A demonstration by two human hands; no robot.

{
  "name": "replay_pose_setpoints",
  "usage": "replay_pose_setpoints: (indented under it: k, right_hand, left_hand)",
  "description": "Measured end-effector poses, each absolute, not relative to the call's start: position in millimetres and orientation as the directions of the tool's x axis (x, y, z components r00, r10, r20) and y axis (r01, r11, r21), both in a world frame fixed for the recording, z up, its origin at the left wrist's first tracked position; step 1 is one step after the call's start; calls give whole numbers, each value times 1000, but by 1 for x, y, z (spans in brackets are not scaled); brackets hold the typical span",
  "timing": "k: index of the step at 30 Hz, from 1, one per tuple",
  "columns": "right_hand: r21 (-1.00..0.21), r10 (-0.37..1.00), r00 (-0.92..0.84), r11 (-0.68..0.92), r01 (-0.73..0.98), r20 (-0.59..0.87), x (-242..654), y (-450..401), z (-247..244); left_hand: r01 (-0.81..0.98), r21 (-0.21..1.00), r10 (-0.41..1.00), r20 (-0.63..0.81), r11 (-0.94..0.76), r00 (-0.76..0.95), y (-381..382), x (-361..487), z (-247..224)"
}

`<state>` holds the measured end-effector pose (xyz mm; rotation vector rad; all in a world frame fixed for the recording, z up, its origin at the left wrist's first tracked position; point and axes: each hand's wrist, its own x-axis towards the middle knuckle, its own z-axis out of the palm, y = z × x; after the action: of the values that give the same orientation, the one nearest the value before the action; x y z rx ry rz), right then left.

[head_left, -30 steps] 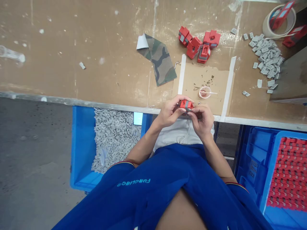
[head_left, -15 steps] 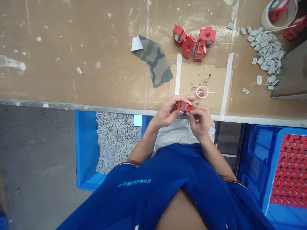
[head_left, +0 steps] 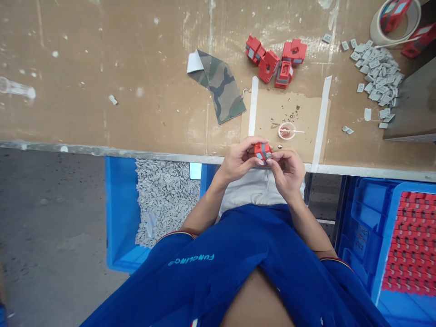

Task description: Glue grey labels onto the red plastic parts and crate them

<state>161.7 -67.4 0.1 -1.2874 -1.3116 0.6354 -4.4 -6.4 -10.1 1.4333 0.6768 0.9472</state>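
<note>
Over the front edge of the workbench, my left hand (head_left: 238, 158) grips a small red plastic toy vehicle body (head_left: 261, 149) with a grey band and pale window patches. My right hand (head_left: 288, 170) is closed at its right side, thumb and finger pinching a small grey plastic piece (head_left: 269, 155) against it. The fingertips partly hide both parts. Just beyond my hands stands a small round cup (head_left: 286, 131) with reddish contents and a thin white stick across it. Further back, several similar red toy bodies (head_left: 269, 66) lie in a cluster.
A camouflage cloth piece (head_left: 225, 88) lies left of the taped cardboard (head_left: 306, 109). At right are a heap of grey pieces (head_left: 379, 72) and a tape roll (head_left: 376, 25). Below the bench, a blue bin (head_left: 119, 213) holds grey pieces; another blue crate (head_left: 384, 254) holds red parts.
The red toy body has been turned between my hands, so its window patches and grey band now face up. My right hand has shifted slightly, and the grey piece shows at its fingertips.
</note>
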Motion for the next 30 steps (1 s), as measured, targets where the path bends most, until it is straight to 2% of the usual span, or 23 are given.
replay_pose_setpoints:
  k: [3,5,7,10,12,21,30]
  right_hand:
    - [-932,928,228,226,284,295,163,-68,2]
    - [-913,914,227,258,317,337,162,-67,2]
    - [-857,873,207,344,383,442,160,-66,0]
    - [-713,761,148,495,496,632,158,-63,-6]
    - [-653,704,146,532,539,695,157,-62,-10]
    - [-596,676,161,482,642,719,155,-63,-14]
    - [-658,703,188,489,572,686,155,-64,-14]
  left_hand:
    - [-153,982,853,173,-110,493,-7,-3,-10]
    - [-184,977,848,185,-106,496,-7,-2,-7]
    - [-211,973,840,194,-98,506,-6,-2,-4]
    - [-228,969,820,203,-91,535,-5,-4,0]
    - [-230,970,816,195,-79,544,-3,-5,2]
    - [-226,973,795,180,-56,579,-2,-7,6]
    - [-273,960,783,215,-60,584,-1,-5,4]
